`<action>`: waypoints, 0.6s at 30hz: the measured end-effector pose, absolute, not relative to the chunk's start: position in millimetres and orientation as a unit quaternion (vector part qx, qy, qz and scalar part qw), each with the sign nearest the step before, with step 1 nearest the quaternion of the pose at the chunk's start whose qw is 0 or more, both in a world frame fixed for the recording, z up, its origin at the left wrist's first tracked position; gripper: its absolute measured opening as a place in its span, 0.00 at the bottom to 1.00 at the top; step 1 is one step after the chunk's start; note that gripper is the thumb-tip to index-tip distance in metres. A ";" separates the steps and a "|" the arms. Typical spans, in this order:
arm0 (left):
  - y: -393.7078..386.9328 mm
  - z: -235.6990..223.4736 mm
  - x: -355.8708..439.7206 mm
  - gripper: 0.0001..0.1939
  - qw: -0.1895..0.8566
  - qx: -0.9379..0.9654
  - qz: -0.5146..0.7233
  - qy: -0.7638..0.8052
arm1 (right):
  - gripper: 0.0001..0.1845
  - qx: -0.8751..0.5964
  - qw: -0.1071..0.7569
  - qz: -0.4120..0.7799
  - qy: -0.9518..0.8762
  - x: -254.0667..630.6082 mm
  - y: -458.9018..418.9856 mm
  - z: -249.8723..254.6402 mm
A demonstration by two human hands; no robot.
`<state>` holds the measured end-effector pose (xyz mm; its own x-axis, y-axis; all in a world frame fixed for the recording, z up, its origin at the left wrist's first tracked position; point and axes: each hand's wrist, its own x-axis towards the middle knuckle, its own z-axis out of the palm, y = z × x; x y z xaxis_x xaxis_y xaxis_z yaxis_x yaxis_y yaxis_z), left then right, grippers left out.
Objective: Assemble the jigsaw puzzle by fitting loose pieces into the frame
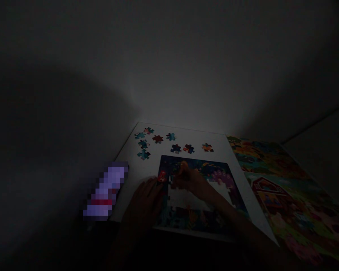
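The scene is very dark. A jigsaw puzzle frame (214, 169) with a colourful border lies on a white board (237, 180), its middle partly unfilled. My left hand (147, 201) rests flat on the frame's left edge, fingers stretched out. My right hand (188, 180) reaches over the frame's upper left part, fingers pinched together near a red piece (162, 176); what it holds is too dim to name. Several loose puzzle pieces (158, 139) lie scattered on the board beyond the frame.
A colourful picture sheet with a red barn (274, 188) lies to the right of the board. A blurred lit rectangle (107, 190) sits to the left. A plain wall rises behind.
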<state>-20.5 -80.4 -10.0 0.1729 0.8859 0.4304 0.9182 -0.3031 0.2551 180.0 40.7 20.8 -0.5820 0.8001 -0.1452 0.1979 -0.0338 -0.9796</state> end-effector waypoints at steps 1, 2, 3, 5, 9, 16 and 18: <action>-80.4 -9.5 -20.3 0.19 0.026 -0.764 -0.257 -0.591 | 0.10 -0.394 0.257 0.596 -0.651 178.1 30.9 18.3; -80.4 -9.4 -20.5 0.19 0.023 -0.764 -0.258 -0.591 | 0.08 -0.402 0.262 0.580 -0.658 176.5 24.5 17.0; -80.4 -9.5 -20.8 0.19 0.023 -0.764 -0.258 -0.591 | 0.07 -0.408 0.263 0.561 -0.670 175.2 21.0 16.7; -80.8 -9.9 -21.6 0.19 0.024 -0.765 -0.256 -0.591 | 0.05 -0.422 0.261 0.506 -0.705 173.9 19.7 17.5; -81.5 -9.0 -21.0 0.20 0.018 -0.764 -0.254 -0.593 | 0.05 -0.462 0.264 0.387 -0.753 173.2 21.2 18.1; -82.6 -2.8 -17.3 0.19 0.026 -0.761 -0.243 -0.601 | 0.05 -0.457 0.215 0.316 -0.803 168.2 12.7 18.4; -82.7 -1.6 -17.5 0.19 0.026 -0.765 -0.230 -0.601 | 0.07 -0.458 0.196 0.294 -0.815 166.7 10.4 20.1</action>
